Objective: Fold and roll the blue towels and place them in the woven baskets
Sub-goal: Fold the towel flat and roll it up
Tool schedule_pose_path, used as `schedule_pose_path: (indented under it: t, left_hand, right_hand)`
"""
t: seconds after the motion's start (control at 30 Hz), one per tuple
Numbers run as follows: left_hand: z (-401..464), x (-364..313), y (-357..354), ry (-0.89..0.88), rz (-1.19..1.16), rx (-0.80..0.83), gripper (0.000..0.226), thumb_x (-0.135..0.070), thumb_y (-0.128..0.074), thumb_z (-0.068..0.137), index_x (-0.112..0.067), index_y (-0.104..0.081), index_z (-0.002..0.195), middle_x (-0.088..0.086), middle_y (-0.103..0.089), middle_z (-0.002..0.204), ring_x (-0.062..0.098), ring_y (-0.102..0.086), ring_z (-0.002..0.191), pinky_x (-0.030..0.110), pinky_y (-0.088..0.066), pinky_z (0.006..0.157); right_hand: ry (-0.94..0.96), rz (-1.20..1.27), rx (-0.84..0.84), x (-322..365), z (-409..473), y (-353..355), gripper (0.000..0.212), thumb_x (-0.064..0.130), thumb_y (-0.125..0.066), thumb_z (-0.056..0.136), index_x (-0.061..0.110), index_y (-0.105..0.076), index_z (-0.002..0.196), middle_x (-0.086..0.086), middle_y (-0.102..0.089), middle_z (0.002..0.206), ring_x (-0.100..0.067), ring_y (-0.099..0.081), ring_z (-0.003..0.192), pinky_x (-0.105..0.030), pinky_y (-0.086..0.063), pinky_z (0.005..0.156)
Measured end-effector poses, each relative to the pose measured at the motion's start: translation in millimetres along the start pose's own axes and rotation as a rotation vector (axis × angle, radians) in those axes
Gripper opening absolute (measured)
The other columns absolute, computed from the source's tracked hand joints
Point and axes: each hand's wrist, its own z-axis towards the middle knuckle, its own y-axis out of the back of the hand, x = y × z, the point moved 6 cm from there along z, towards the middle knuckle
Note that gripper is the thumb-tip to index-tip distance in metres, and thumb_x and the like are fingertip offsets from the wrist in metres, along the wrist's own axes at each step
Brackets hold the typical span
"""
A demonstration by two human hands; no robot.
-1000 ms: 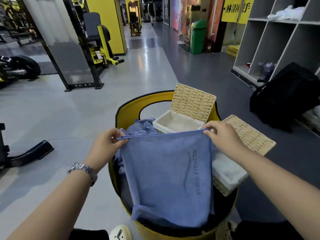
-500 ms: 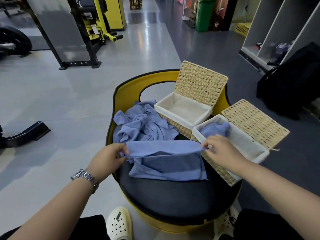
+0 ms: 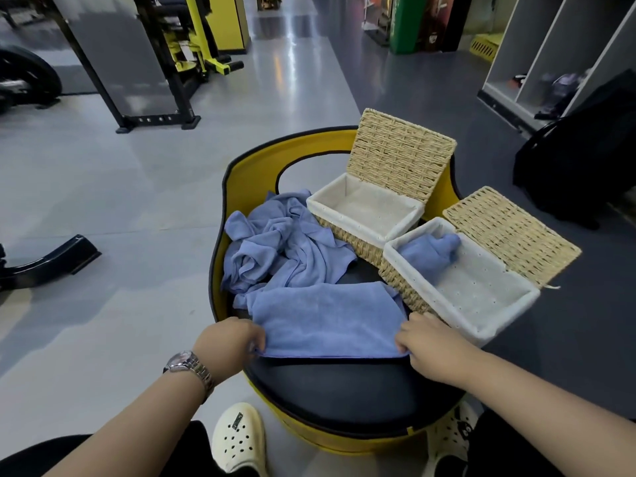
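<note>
A blue towel (image 3: 327,321) lies folded flat on the black round seat (image 3: 344,390). My left hand (image 3: 229,342) pinches its near left corner and my right hand (image 3: 425,342) pinches its near right corner. Behind it sits a crumpled heap of blue towels (image 3: 278,242). Two woven baskets with white liners stand open at the right: the far basket (image 3: 364,208) looks empty, and the near basket (image 3: 464,287) holds one rolled blue towel (image 3: 430,249) at its far end.
The seat has a yellow rim (image 3: 237,187). Both basket lids (image 3: 399,153) are tipped back. A black bag (image 3: 578,160) and grey shelves (image 3: 550,46) stand at the right. Gym machines (image 3: 137,56) are at the far left. My feet in pale clogs (image 3: 237,438) are below the seat.
The towel, held up spread in the air a second ago, has been lowered and folded onto the seat. Both hands have drawn its edge toward me.
</note>
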Motion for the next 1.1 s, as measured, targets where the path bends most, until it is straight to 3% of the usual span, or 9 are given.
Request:
schedule_pose_path:
  t: [0.13,0.23,0.37,0.5,0.57,0.63,0.77,0.9,1.1]
  left_hand:
    - [3,1,-9,0.028,0.118,0.137,0.03,-0.018,-0.052,0.084,-0.036,-0.066,0.104,-0.009,-0.062,0.111,0.017,-0.056,0.106,0.027,-0.047,0.08]
    - [9,4,12,0.107,0.039,0.016,0.032,-0.024,-0.043,0.085,-0.034,-0.067,0.104,-0.006,-0.066,0.106,0.019,-0.062,0.098,0.029,-0.051,0.077]
    - [18,-25,28,-0.085,-0.09,-0.301,0.02,-0.03,-0.05,0.084,-0.028,-0.067,0.095,-0.004,-0.067,0.092,0.023,-0.061,0.091,0.036,-0.052,0.071]
    - [23,-83,-4,-0.349,-0.042,-0.137,0.031,-0.048,-0.056,0.08,-0.033,-0.064,0.105,-0.012,-0.064,0.105,0.016,-0.054,0.096,0.033,-0.048,0.082]
    - [25,-92,-21,-0.403,0.076,-0.141,0.036,-0.048,-0.072,0.064,-0.037,-0.064,0.098,-0.017,-0.064,0.094,0.013,-0.059,0.084,0.028,-0.049,0.07]
    - [23,-93,-22,-0.39,0.114,-0.117,0.037,-0.046,-0.075,0.057,-0.04,-0.065,0.092,-0.019,-0.064,0.087,0.009,-0.061,0.077,0.025,-0.046,0.063]
    - [11,-75,-21,-0.35,0.026,-0.016,0.031,-0.036,-0.061,0.073,-0.038,-0.064,0.104,-0.012,-0.064,0.104,0.017,-0.056,0.097,0.03,-0.032,0.078]
    - [-3,-90,-13,-0.418,0.14,-0.093,0.029,-0.051,-0.063,0.061,-0.04,-0.065,0.088,-0.016,-0.062,0.087,0.01,-0.059,0.075,0.024,-0.038,0.063]
    - [-15,-146,-37,-0.538,0.02,-0.02,0.051,-0.037,-0.056,0.085,-0.033,-0.041,0.133,-0.006,-0.041,0.142,0.024,-0.048,0.115,0.038,-0.04,0.094]
  right_hand:
    - [-0.015,0.053,0.172,2,2,-9,0.022,0.013,-0.052,0.082,0.023,-0.067,0.094,0.005,-0.059,0.089,-0.022,-0.051,0.094,-0.029,-0.035,0.076]
    - [-0.142,0.233,0.081,-14,22,9,0.022,0.022,-0.051,0.087,0.024,-0.069,0.1,0.002,-0.067,0.101,-0.021,-0.061,0.095,-0.032,-0.049,0.08]
    - [-0.236,0.098,-0.182,-27,55,26,0.022,0.004,-0.046,0.088,0.012,-0.062,0.101,-0.007,-0.062,0.105,-0.026,-0.061,0.098,-0.037,-0.047,0.084]
    - [-0.325,0.048,-0.121,-26,61,12,0.024,0.005,-0.05,0.088,0.014,-0.055,0.109,-0.005,-0.056,0.112,-0.025,-0.057,0.104,-0.035,-0.047,0.083]
    - [-0.319,0.023,-0.12,-23,61,11,0.024,0.006,-0.046,0.091,0.017,-0.052,0.111,-0.004,-0.055,0.114,-0.024,-0.054,0.109,-0.034,-0.045,0.083]
    - [-0.283,0.017,-0.123,-18,58,16,0.021,0.004,-0.045,0.09,0.02,-0.05,0.103,-0.004,-0.056,0.108,-0.024,-0.053,0.107,-0.034,-0.042,0.077]
    - [-0.189,0.114,-0.02,-7,47,15,0.015,0.005,-0.049,0.085,0.016,-0.047,0.094,-0.005,-0.048,0.091,-0.027,-0.054,0.097,-0.032,-0.031,0.066]
    - [-0.059,0.074,-0.033,-3,40,4,0.012,0.015,-0.058,0.079,0.017,-0.051,0.089,-0.003,-0.054,0.098,-0.023,-0.049,0.096,-0.028,-0.028,0.071]
    - [0.029,-0.09,-0.191,3,36,5,0.026,0.018,-0.078,0.053,0.021,-0.054,0.06,0.004,-0.052,0.06,-0.019,-0.053,0.06,-0.031,-0.047,0.051]
